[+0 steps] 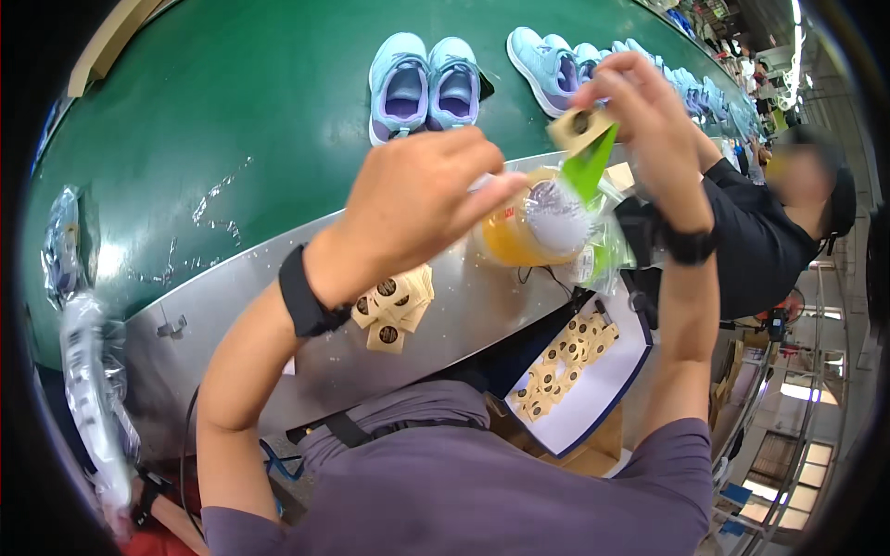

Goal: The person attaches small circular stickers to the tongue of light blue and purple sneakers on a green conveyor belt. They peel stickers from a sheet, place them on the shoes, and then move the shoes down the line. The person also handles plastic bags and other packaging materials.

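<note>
A tan hang tag (pixel 580 128) with a green slip was pinched in the right hand (pixel 649 111) fingers above the conveyor. The left hand (pixel 417 199) fingers were closed on a clear-wrapped bundle (pixel 556 218) just below. Threading the tag likely called for fine alignment.

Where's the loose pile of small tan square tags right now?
In the head view, the pile of small tan square tags lies on the silver metal ledge, just under the left hand wrist.
</note>
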